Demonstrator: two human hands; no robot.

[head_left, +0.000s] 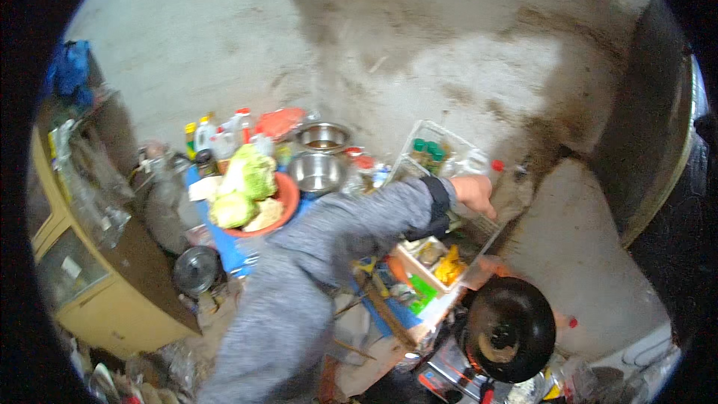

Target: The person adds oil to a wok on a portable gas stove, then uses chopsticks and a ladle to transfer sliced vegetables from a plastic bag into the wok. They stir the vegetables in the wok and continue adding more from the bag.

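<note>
My left arm, in a grey sleeve with a dark band at the wrist, stretches from the lower left across the table. My left hand [473, 193] is over the white wire basket [430, 129], its fingers pointing downward. They are blurred and partly hidden, so I cannot make out whether anything is in them. Just beyond the hand is a clear bottle with a red cap [479, 161]; several green-capped jars [428, 151] stand in the basket. Below the wrist lies a pale divided tray [428, 253] with a yellow packet [449, 265]. My right hand is out of view.
A black wok [516, 314] sits over a stove [452, 374] at the lower right. On the left, cabbages [250, 172] fill an orange bowl [288, 198] beside metal bowls [317, 172] and several bottles [213, 138]. A yellowish cabinet [112, 299] stands at far left.
</note>
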